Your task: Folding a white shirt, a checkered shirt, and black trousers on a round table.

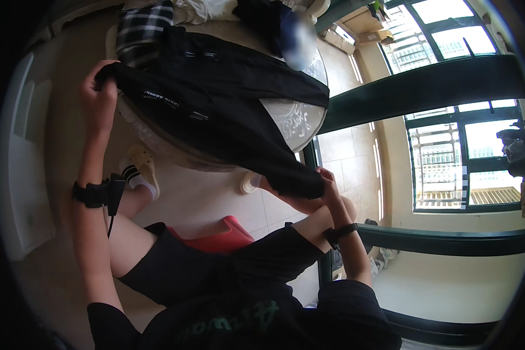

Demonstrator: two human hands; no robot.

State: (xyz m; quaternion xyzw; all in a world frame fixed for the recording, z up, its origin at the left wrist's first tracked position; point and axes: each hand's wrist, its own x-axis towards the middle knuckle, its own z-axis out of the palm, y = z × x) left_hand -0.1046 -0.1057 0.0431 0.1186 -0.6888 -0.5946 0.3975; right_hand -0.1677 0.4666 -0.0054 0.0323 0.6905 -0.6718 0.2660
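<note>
A pair of black trousers (216, 111) with small white lettering lies over a round table (297, 125) with a pale patterned cover. At the left, my left hand (100, 81) is closed on one end of the near leg. Its other end is gripped by my right hand (328, 185), off the table's near right edge. The near leg stretches between both hands along the table's front. Behind it the other leg rests on the table, reaching toward the right edge. Folds of cloth hide some of my fingertips.
A black-and-white checked cloth (143, 32) and a dark blue and black garment (268, 26) lie at the table's back. A red stool (221, 234) is under me. Dark green frame bars (426, 87) stand close on the right, with windows (440, 166) beyond. A white cabinet (26, 157) is at the left.
</note>
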